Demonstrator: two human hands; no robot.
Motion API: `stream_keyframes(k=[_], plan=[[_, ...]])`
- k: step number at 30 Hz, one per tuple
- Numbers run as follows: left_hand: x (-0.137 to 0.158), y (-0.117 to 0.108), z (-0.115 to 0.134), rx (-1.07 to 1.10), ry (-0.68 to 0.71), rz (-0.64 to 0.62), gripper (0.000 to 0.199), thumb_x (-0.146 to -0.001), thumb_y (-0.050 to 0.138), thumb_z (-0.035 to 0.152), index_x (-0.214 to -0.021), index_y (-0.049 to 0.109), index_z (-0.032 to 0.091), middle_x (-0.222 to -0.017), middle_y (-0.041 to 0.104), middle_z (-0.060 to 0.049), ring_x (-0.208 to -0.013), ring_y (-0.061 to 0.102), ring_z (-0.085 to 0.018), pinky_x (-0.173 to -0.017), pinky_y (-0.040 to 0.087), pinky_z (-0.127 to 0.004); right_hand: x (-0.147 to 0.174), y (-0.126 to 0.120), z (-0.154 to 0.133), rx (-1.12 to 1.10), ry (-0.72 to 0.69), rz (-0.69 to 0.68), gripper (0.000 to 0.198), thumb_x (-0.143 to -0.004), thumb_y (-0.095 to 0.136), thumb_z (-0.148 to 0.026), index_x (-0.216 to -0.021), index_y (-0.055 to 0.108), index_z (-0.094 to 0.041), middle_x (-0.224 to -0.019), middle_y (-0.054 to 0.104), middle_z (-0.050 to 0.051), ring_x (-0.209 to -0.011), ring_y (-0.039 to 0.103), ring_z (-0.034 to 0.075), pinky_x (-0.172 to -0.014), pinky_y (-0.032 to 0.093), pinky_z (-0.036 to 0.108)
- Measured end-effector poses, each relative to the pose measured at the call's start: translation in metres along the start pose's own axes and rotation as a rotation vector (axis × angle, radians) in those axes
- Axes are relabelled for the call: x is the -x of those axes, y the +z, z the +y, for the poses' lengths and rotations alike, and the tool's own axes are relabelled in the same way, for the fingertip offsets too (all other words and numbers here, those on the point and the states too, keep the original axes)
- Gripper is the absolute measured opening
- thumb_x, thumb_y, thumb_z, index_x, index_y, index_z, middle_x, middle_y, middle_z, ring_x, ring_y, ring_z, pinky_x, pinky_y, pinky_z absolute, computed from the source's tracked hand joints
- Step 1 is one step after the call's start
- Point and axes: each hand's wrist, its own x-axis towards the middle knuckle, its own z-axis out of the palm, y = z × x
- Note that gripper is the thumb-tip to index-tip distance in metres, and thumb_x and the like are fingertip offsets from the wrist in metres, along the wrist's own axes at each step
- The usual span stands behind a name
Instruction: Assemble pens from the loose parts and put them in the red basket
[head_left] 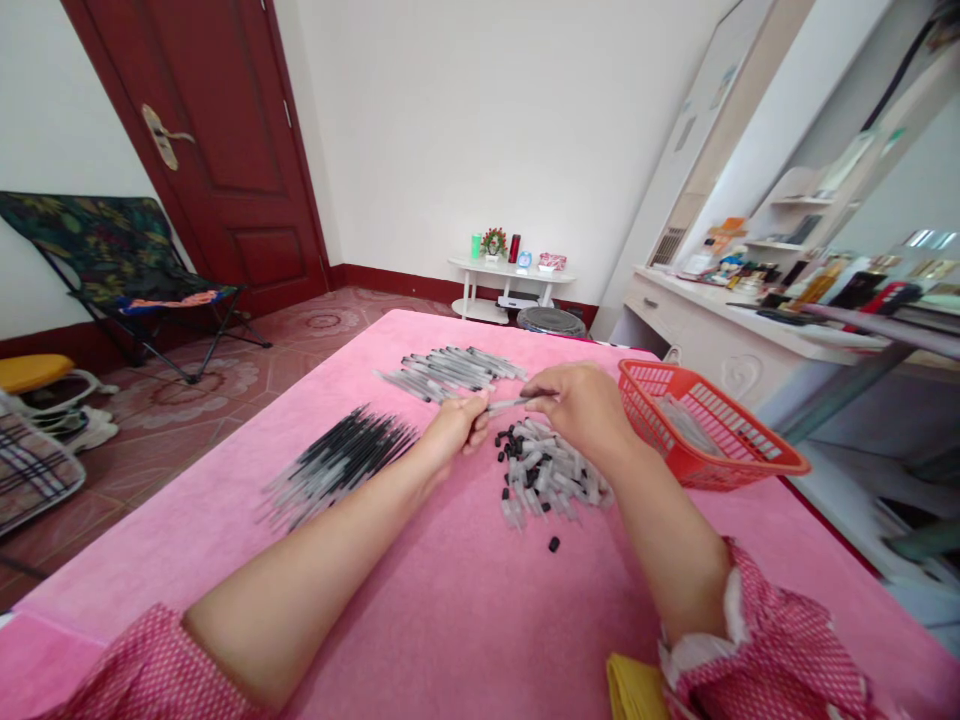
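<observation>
Between my hands, over the middle of the pink-covered table, is a clear pen (pixel 506 404). My left hand (pixel 457 424) is closed round its left end. The fingers of my right hand (pixel 574 398) pinch its dark right end. Below my right hand lies a heap of clear pen caps (pixel 551 470) mixed with small black plugs (pixel 553 544). A row of clear pen barrels (pixel 450 370) lies just beyond my left hand. Left of my left forearm is a pile of black ink refills (pixel 349 455).
A red plastic basket (pixel 712 470) with clear pieces inside stands at the table's right. A yellow cloth (pixel 636 688) is at the near edge. Past the table are a folding chair (pixel 142 270), a low white shelf (pixel 480 275) and a dresser (pixel 735 320).
</observation>
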Motion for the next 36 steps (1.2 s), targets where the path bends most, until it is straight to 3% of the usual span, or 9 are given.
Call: stream_keyframes(k=[3,6,10,13,16,21,26,32,36], plan=[[-0.001,-0.005,0.005,0.250,-0.377,-0.167,0.047,-0.091,0.028,0.036,-0.049,0.018,0.020,-0.036,0.015,0.008,-0.028,0.011,-0.004,-0.033,0.007,-0.018,-0.001,-0.003,-0.006,0.050,-0.102,0.053,0.008,-0.070,0.068,-0.020,-0.075,0.072,-0.024,-0.074,0.069,0.001,-0.075,0.058,0.017,-0.074,0.036,0.030],[-0.003,-0.015,0.007,0.343,-0.488,-0.265,0.047,-0.092,0.028,0.036,-0.050,0.016,0.019,-0.037,0.013,0.008,-0.028,0.011,-0.004,-0.032,0.008,-0.018,-0.001,-0.004,-0.007,0.032,-0.137,0.077,0.008,-0.070,0.068,-0.019,-0.074,0.072,-0.024,-0.074,0.069,0.001,-0.078,0.057,0.018,-0.076,0.035,0.031],[-0.006,-0.018,0.001,0.196,-0.248,-0.092,0.048,-0.088,0.032,0.052,-0.053,0.029,0.018,-0.041,0.026,0.008,-0.029,0.017,-0.003,-0.033,0.008,-0.017,-0.001,-0.001,0.003,-0.010,0.029,0.048,0.011,-0.070,0.068,-0.025,-0.080,0.073,-0.025,-0.076,0.069,0.002,-0.075,0.058,0.018,-0.070,0.038,0.030],[-0.008,-0.013,-0.008,-0.067,0.062,0.072,0.044,-0.082,0.042,0.054,-0.061,0.045,0.015,-0.049,0.046,0.004,-0.035,0.033,-0.005,-0.037,0.019,-0.017,-0.001,0.002,0.011,-0.085,0.217,0.066,0.017,-0.073,0.063,-0.028,-0.087,0.072,-0.025,-0.079,0.070,0.003,-0.073,0.060,0.018,-0.065,0.039,0.029],[-0.009,-0.008,-0.018,-0.351,0.257,0.120,0.041,-0.079,0.049,0.048,-0.059,0.053,0.013,-0.050,0.051,0.002,-0.045,0.042,-0.007,-0.045,0.030,-0.019,-0.001,0.005,0.018,-0.229,0.302,0.091,0.017,-0.077,0.056,-0.026,-0.080,0.072,-0.022,-0.075,0.070,0.002,-0.072,0.061,0.017,-0.064,0.041,0.027],[-0.007,-0.003,-0.025,-0.522,0.298,-0.031,0.024,-0.067,0.067,0.030,-0.081,0.068,0.011,-0.076,0.067,-0.004,-0.066,0.058,-0.014,-0.062,0.043,-0.024,-0.001,0.008,0.028,-0.404,0.280,-0.016,0.017,-0.075,0.055,-0.026,-0.071,0.070,-0.019,-0.070,0.070,0.003,-0.063,0.060,0.015,-0.061,0.042,0.026],[-0.007,-0.005,-0.014,-0.368,0.434,0.153,0.044,-0.074,0.062,0.036,-0.109,0.060,0.010,-0.100,0.067,-0.011,-0.086,0.062,-0.018,-0.074,0.047,-0.027,0.001,0.010,0.027,-0.405,0.217,-0.171,0.014,-0.071,0.058,-0.024,-0.070,0.071,-0.019,-0.067,0.069,0.002,-0.063,0.061,0.015,-0.062,0.043,0.025],[0.000,-0.018,0.009,-0.759,0.610,0.229,0.023,-0.078,0.057,0.031,-0.068,0.069,0.014,-0.073,0.069,-0.005,-0.071,0.061,-0.017,-0.065,0.043,-0.024,0.001,0.009,0.021,-0.300,0.217,-0.218,0.013,-0.070,0.061,-0.024,-0.075,0.072,-0.021,-0.069,0.069,0.002,-0.063,0.061,0.016,-0.061,0.044,0.025],[0.016,-0.040,0.031,-0.905,0.595,0.233,0.026,-0.080,0.052,0.032,-0.072,0.070,0.015,-0.068,0.068,-0.003,-0.065,0.060,-0.015,-0.058,0.040,-0.023,0.003,0.002,0.026,-0.218,0.260,-0.126,0.014,-0.069,0.063,-0.026,-0.078,0.073,-0.022,-0.077,0.070,0.003,-0.072,0.061,0.018,-0.064,0.043,0.026]])
